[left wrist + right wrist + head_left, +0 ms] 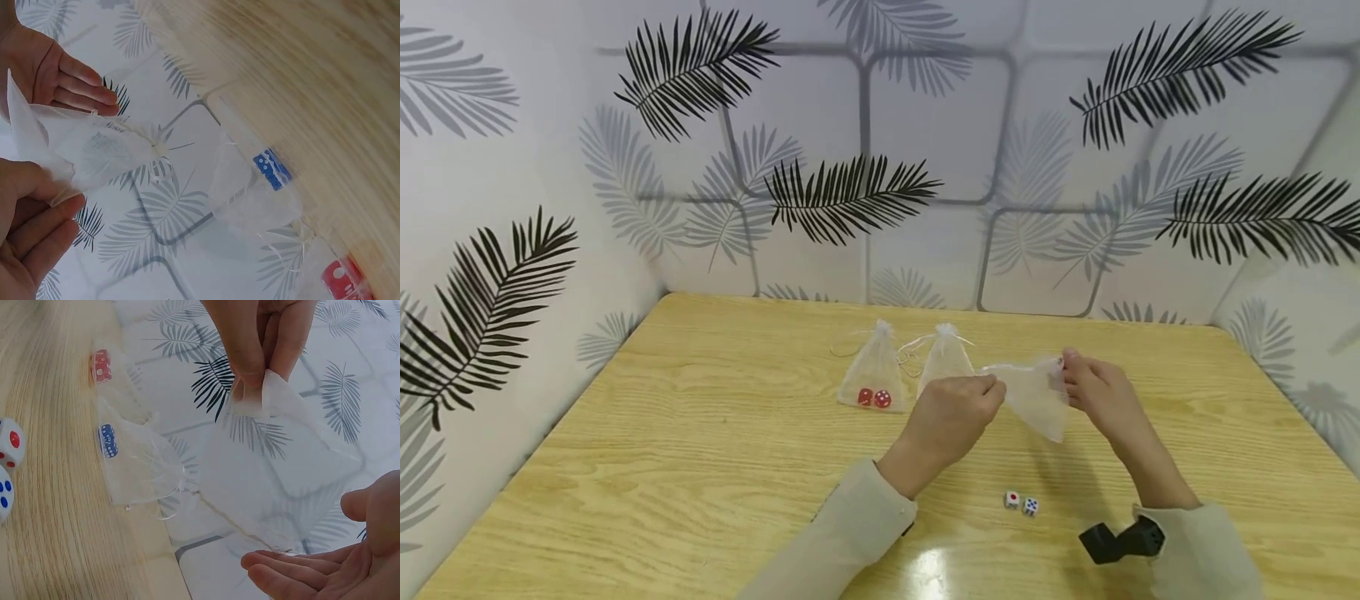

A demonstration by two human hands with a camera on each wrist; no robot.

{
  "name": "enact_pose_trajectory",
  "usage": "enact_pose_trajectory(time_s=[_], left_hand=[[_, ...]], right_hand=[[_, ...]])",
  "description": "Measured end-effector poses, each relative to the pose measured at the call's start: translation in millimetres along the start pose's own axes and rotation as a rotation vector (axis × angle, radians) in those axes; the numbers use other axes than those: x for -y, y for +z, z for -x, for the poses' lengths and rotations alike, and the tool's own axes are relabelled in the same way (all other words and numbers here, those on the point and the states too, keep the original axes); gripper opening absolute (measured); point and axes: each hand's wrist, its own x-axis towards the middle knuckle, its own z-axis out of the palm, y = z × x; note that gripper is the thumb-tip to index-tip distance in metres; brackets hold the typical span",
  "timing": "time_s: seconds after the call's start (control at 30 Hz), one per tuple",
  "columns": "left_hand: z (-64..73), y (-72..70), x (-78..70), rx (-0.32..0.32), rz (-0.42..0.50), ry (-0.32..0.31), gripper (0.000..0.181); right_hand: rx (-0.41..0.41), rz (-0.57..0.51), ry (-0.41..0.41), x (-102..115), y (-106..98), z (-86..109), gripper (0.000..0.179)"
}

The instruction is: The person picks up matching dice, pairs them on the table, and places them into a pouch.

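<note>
A sheer white drawstring bag hangs in the air between both hands. My left hand pinches one edge of it; in the left wrist view, the thumb and fingers close on the fabric. My right hand is at the bag's other side. Its fingers are extended in the right wrist view, the tips touching the drawstring edge, the thumb apart. Two white dice lie on the table in front of the hands.
A tied sheer bag with red dice stands farther back on the wooden table. Beside it, another tied bag holds blue dice, partly hidden by my left hand in the head view. A leaf-patterned wall backs the table.
</note>
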Motion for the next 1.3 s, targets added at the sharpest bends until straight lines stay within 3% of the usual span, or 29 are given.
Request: enact_pose_trajectory(time_s=[0.33, 0.7, 0.83, 0.93, 1.0, 1.3], left_hand=[[-2.1, -5.2, -4.6, 0.066, -0.016, 0.153, 0.012], [0.4, -3.5, -3.7, 0.185, 0.061, 0.169, 0.017], [1.9, -3.4, 1.5, 0.266, 0.184, 0.174, 0.018], [2.5, -4.0, 7.7, 0.289, 0.311, 0.123, 0.018], [2.6, -3.7, 12.3, 0.266, 0.377, 0.065, 0.017], [3.5, 2.3, 25.2, 0.023, 0.507, -0.291, 0.023]], right_hand=[[-0.125, -0.118, -0.067, 1, -1, -3.4, 0.055], [-0.189, -0.318, -0.105, 7, 5, -1.6, 0.051], [-0.197, -0.360, -0.125, 6, 9, -0.7, 0.050], [-0.203, -0.383, -0.139, 6, 11, 0.2, 0.049], [-0.206, -0.389, -0.147, 7, 12, 1.0, 0.048], [-0.159, -0.423, -0.218, 8, 18, 3.6, 0.031]])
